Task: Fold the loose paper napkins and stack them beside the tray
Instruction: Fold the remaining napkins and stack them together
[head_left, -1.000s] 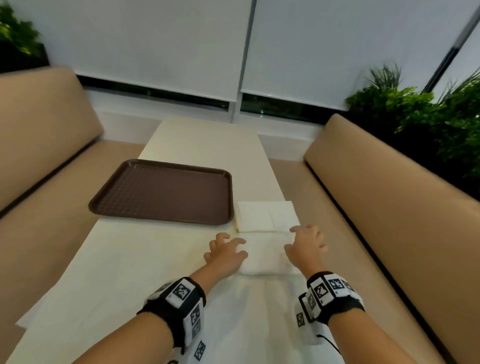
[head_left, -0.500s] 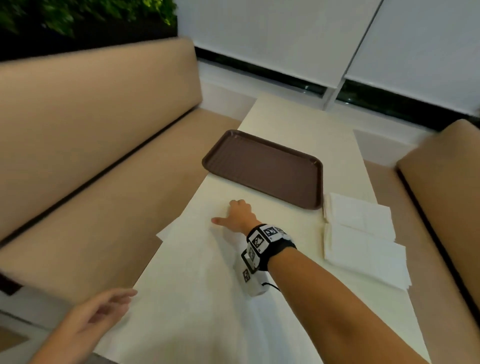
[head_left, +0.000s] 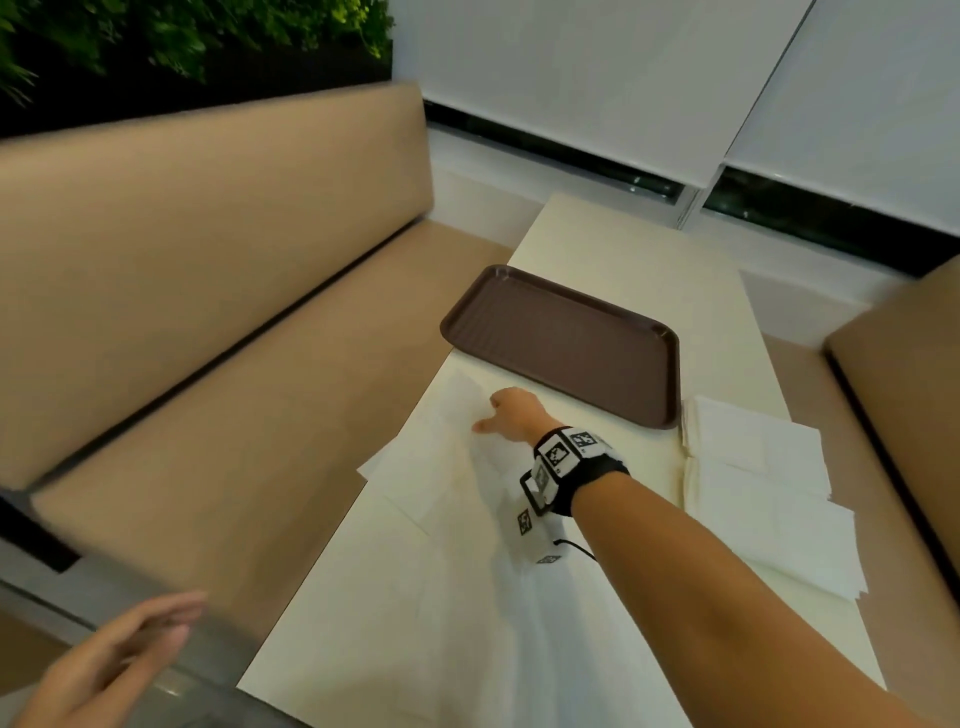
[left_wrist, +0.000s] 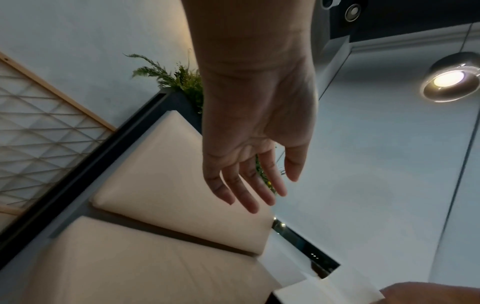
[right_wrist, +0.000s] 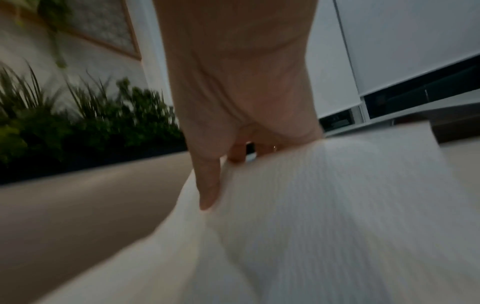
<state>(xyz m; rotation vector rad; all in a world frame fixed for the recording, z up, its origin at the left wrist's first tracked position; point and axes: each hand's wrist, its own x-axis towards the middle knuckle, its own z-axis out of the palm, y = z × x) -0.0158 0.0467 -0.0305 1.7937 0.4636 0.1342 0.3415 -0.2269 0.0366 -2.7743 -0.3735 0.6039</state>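
Observation:
Several loose white napkins (head_left: 441, 467) lie spread over the near left part of the table. My right hand (head_left: 488, 415) reaches across to them, just in front of the brown tray (head_left: 561, 338). In the right wrist view the thumb (right_wrist: 207, 185) lies on top of a loose napkin (right_wrist: 324, 205) and the fingers curl past its far edge, pinching it. That napkin's far corner (head_left: 462, 384) stands slightly raised. Two folded napkin piles (head_left: 753, 457) lie to the right of the tray. My left hand (head_left: 156, 629) hangs off the table at the lower left, fingers (left_wrist: 249, 197) straight and empty.
The cream table (head_left: 623, 249) is narrow and runs away from me between two tan benches, one on the left (head_left: 208, 415) and one on the right (head_left: 893, 374). Window blinds and green plants (head_left: 182, 31) stand beyond.
Both hands left the folded napkin beside the tray. My right hand crossed to the loose napkins on the left and took hold of one's edge. My left hand drew back off the table.

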